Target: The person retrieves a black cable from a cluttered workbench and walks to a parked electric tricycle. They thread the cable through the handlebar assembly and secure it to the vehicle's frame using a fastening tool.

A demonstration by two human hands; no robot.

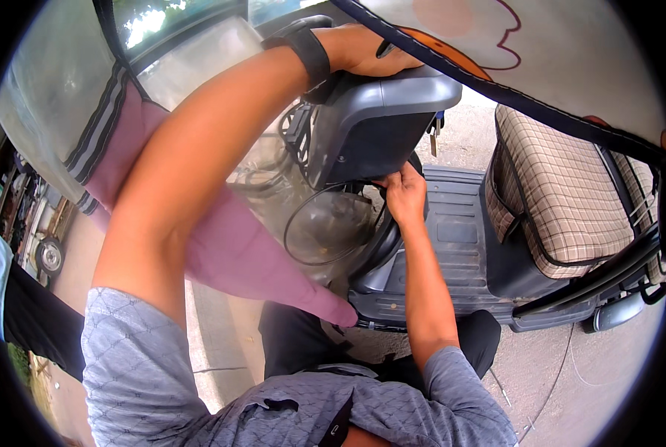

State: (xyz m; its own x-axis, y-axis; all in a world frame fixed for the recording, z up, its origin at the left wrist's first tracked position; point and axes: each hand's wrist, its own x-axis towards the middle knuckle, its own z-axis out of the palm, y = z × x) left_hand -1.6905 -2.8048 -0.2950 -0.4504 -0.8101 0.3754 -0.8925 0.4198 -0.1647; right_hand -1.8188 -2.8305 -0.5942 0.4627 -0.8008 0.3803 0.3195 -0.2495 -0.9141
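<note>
My left arm, with a black watch, reaches up across an electric three-wheeler's grey-and-black front column [381,104]. My left hand [370,51] rests over the column's top, its fingertips hidden by a canopy edge. Lower down, my right hand [406,197] is at the underside of the column, next to black cables [348,186]. Its fingers are bent and closed; whatever they grip is hidden. A thin black cable [288,242] loops out to the left of it. Keys [434,134] hang at the column's right side.
A checked, padded seat [556,186] stands right of the ribbed grey footboard [452,216]. A clear plastic and pink rain cover [251,253] hangs at my left. Printed canopy cloth [512,45] crosses the top right. A person's dark-clothed leg [42,316] shows far left. Wires [553,372] lie on the ground.
</note>
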